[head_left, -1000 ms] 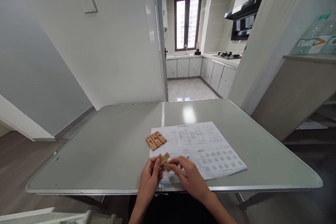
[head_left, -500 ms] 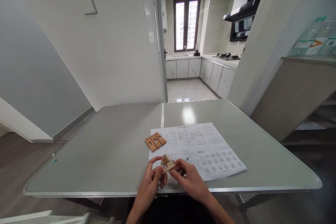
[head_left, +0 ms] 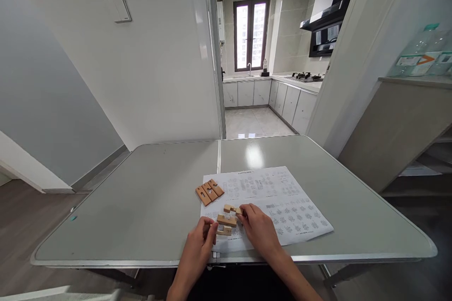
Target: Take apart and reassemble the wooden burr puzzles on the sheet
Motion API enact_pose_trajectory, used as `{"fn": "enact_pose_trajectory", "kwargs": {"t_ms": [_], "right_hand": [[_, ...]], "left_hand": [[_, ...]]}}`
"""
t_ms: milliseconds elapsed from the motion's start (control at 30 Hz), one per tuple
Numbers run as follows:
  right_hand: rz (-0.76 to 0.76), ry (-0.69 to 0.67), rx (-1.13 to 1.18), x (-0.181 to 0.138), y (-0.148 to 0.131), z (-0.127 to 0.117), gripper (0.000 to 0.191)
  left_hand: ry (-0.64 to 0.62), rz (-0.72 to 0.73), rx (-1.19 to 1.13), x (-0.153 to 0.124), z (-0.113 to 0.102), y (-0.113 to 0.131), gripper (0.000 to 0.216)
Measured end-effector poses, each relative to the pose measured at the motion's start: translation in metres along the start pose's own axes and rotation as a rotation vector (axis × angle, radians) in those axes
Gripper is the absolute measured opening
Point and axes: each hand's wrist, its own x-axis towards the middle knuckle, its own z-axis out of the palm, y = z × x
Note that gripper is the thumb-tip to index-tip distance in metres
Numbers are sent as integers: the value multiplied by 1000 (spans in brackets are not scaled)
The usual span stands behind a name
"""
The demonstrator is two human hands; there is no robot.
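Three pale notched wooden puzzle pieces are over the printed sheet (head_left: 300, 197), one behind another. My left hand (head_left: 197, 242) is closed, with thumb and fingertips on the end of the nearest puzzle piece (head_left: 225, 231). My right hand (head_left: 258, 225) pinches the right end of the farthest puzzle piece (head_left: 229, 208). Between them lies the middle puzzle piece (head_left: 226, 220), its right end close to my right fingertips. Darker flat wooden pieces (head_left: 202, 195) with cut-out holes and numbers sit side by side at the sheet's left edge, beyond my left hand.
The grey-green table (head_left: 123, 207) has a pale metal rim and a seam down its middle. A small teal bit (head_left: 73, 218) lies at its left edge. Plastic bottles (head_left: 420, 54) stand on a ledge at the right. Behind the table, a doorway opens on a kitchen.
The pale pieces, held close together between both hands before, are now spread apart over the sheet. My right hand has moved slightly up and right; my left has shifted slightly left.
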Motion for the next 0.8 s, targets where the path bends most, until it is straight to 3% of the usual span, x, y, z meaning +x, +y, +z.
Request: {"fn": "enact_pose_trajectory", "kwargs": {"t_ms": [100,267,567,800], "right_hand": [[-31,-8,-6,0,2,6,11],[-79,1,-1,-2,6,13,14],[-160,-40,30,-7,12,15,24],[-177,-65,152,-8,13,7,28]], "left_hand": [[-1,-43,21,2,5,-3,42],[40,-125,243,10,12,-7,34],[33,-216,561,16,19,5,35],[35,-210,624,17,24,9,34]]}}
